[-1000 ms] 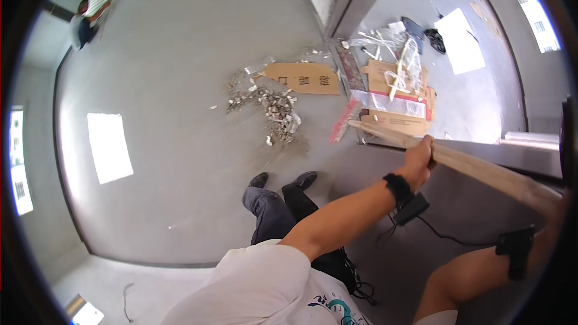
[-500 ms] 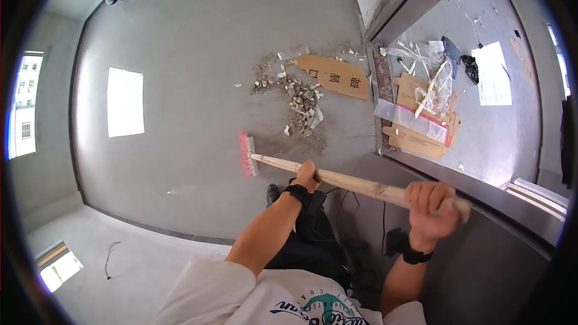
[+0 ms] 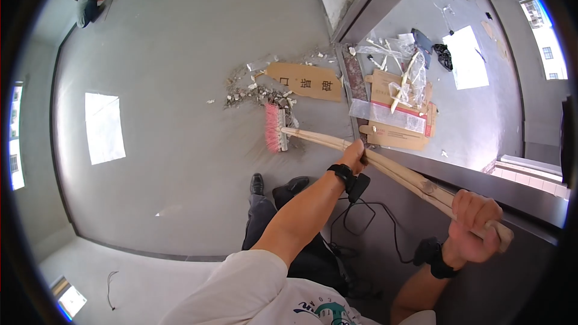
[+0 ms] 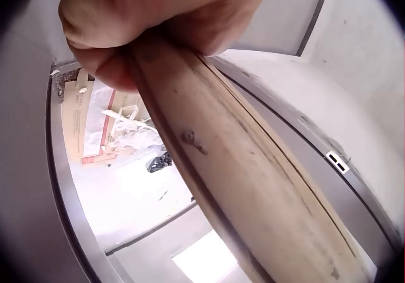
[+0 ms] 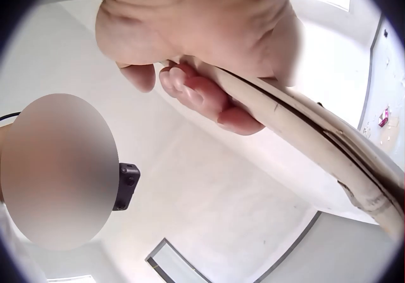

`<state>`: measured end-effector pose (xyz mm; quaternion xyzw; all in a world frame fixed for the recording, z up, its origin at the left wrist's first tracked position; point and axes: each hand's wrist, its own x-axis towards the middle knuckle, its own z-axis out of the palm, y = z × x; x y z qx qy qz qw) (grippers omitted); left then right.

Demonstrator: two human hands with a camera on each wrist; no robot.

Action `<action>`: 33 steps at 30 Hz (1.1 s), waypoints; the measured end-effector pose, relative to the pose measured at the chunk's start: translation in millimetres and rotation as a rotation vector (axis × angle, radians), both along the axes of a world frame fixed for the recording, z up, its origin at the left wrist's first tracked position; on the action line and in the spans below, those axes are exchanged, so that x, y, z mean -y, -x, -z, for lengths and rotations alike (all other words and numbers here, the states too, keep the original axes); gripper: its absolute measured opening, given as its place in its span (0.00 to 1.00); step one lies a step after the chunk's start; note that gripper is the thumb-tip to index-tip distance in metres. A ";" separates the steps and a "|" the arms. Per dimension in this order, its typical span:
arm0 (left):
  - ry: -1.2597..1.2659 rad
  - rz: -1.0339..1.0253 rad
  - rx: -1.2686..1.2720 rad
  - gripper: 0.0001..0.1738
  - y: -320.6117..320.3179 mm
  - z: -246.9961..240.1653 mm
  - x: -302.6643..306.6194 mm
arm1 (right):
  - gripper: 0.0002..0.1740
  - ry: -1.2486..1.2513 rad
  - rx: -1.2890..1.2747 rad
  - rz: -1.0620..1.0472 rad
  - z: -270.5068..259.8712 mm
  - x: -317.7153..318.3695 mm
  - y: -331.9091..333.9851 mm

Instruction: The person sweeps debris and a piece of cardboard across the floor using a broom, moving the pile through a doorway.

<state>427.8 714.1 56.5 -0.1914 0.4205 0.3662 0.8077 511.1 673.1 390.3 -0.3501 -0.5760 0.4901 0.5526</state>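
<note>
A broom [image 3: 319, 138] with a long wooden handle and pink bristles [image 3: 274, 129] reaches to the floor, its head against the lower side of a rubble heap [image 3: 253, 94]. Partway down the handle, my left hand [image 3: 351, 157] grips the wood; in the left wrist view its fingers [image 4: 107, 17] wrap the shaft. Close to the handle's top end, my right hand [image 3: 477, 225] holds on with curled fingers [image 5: 196, 96]. A torn piece of brown cardboard [image 3: 307, 81] lies beside the rubble.
Beyond a door frame [image 3: 379, 3] on the right lie flattened cardboard boxes [image 3: 394, 135], plastic wrap [image 3: 415, 78] and a black bag [image 3: 442, 57]. A person [image 3: 90, 6] crouches at the far left wall. My shoes [image 3: 257, 184] are just short of the rubble.
The broom head was by the doorway, then swung left over the floor near my feet, and now has come forward to the rubble. Both hands have moved with the handle.
</note>
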 end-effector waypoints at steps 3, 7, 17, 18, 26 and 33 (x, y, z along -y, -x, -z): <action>-0.036 0.080 0.025 0.15 -4.5 -2.8 -8.2 | 0.21 -0.003 0.018 0.041 -1.4 -4.2 4.5; -0.049 0.062 0.096 0.10 -15.6 -13.8 -25.0 | 0.21 -0.024 0.094 0.113 -10.1 -12.6 9.7; -0.074 0.188 0.256 0.16 -76.4 -2.2 -88.4 | 0.20 -0.086 0.232 0.224 -22.9 -61.7 24.3; -0.083 0.153 0.289 0.16 -81.3 0.8 -93.4 | 0.20 -0.074 0.237 0.233 -24.9 -70.7 24.5; -0.077 0.226 0.388 0.16 -102.2 -31.2 -160.4 | 0.21 -0.025 0.267 0.353 -29.5 -117.2 15.9; -0.099 0.261 0.354 0.14 -131.9 -38.9 -206.7 | 0.17 -0.062 0.367 0.287 -32.9 -147.3 8.1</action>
